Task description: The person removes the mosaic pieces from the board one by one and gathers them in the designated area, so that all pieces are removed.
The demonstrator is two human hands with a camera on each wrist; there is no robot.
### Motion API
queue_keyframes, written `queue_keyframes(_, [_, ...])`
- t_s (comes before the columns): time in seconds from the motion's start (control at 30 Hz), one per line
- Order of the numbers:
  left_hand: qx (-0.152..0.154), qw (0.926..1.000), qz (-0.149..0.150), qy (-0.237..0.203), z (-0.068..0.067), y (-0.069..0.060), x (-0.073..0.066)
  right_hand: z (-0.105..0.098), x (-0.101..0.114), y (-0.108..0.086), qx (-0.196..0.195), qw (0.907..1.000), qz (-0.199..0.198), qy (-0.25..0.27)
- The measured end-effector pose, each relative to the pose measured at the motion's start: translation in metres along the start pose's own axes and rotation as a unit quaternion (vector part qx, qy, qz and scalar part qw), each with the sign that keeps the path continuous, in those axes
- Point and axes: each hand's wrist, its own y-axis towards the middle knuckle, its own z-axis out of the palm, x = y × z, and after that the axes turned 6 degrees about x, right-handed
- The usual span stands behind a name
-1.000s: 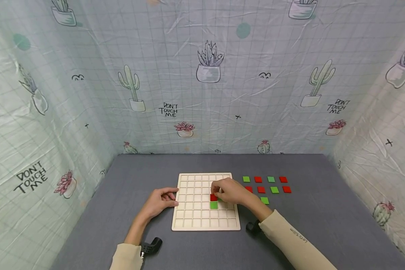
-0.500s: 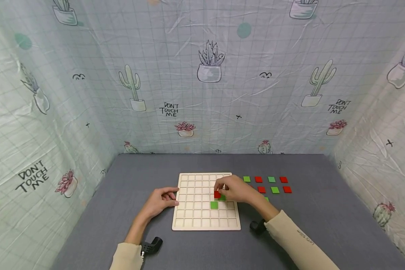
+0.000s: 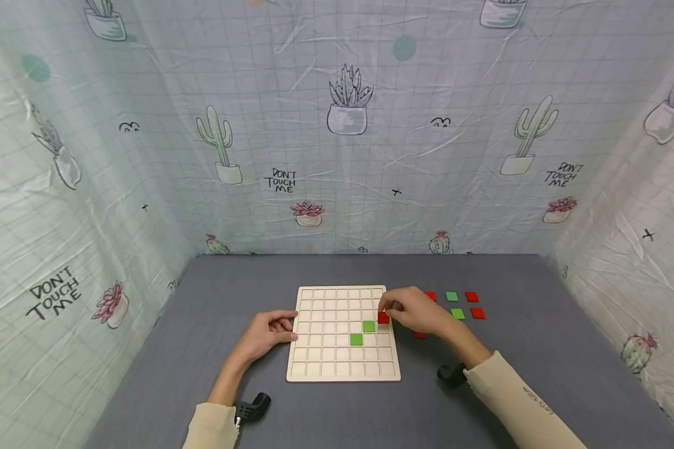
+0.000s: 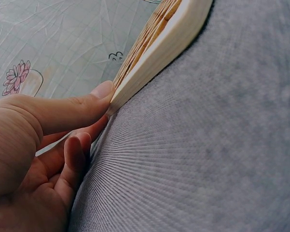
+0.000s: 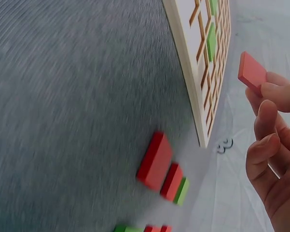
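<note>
A pale wooden grid board [image 3: 314, 368] lies on the grey table. Two green tiles sit in its cells, a nearer green tile [image 3: 356, 339] and a farther green tile [image 3: 368, 326] diagonally up and to the right. Over the board's right edge my right hand [image 3: 418, 308] pinches a red square tile [image 5: 252, 71] between thumb and fingertips, held clear of the grid in the right wrist view. At the left edge, my left hand [image 3: 263, 337] touches the board's side with thumb [image 4: 94, 99] and index finger extended; its other fingers bend loosely.
Right of the board lie several loose tiles in rows, among them a red tile [image 3: 472, 297] and a green tile [image 3: 457, 313]; my right hand and arm hide some. A printed cloth [image 3: 247, 125] hangs around the table's back and sides.
The red tile has come up out of its cell beside the green ones, and my right hand has carried it rightward to the board's edge. The left hand stays in place.
</note>
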Motion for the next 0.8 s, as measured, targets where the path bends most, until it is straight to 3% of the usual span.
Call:
queue_keyframes(0.37, [0.002,1.0000,0.005,-0.004,0.000,0.001,-0.001,-0.013,-0.018,-0.024,-0.011,0.9998,0.008,-0.015])
queue_keyframes(0.57, [-0.003,0.9999,-0.008,-0.008,0.000,0.001,-0.001,-0.016,-0.030,-0.039,-0.015,0.9997,0.021,-0.002])
queue_keyframes(0.8, [-0.005,0.9999,-0.009,-0.010,0.001,0.001,-0.001,-0.020,-0.045,-0.058,-0.039,0.9983,0.042,-0.006])
